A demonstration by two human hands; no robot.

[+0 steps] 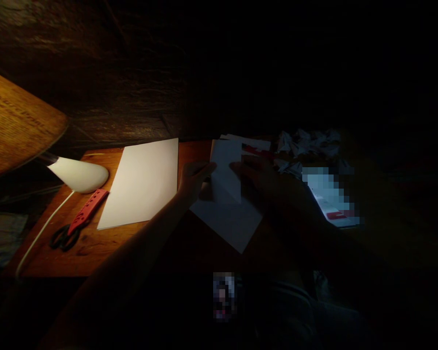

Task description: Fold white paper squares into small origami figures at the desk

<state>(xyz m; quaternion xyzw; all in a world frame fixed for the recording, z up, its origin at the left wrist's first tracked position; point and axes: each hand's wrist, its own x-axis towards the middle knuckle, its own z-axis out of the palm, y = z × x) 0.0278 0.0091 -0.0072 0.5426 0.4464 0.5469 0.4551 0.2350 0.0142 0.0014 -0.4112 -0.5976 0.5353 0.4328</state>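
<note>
A folded sheet of white paper [227, 170] is held up in the middle of the desk, between my two hands. My left hand [194, 179] pinches its left edge, thumb lying on the front face. On the opposite edge, my right hand [256, 174] grips the paper, though deep shadow covers most of its fingers. Below the folded sheet lies another white paper piece [233, 226], its corner pointing toward me; I cannot tell whether the two are joined. To the left of my left hand rests a stack of blank white paper [144, 182].
Scissors [66, 237] in a red cover lie front left beside a lamp [81, 175] with a white cord. Folded paper shapes [306, 143] cluster at the back right. A lit, blurred screen [328, 199] lies right. The wooden desk [95, 257] is dimly lit.
</note>
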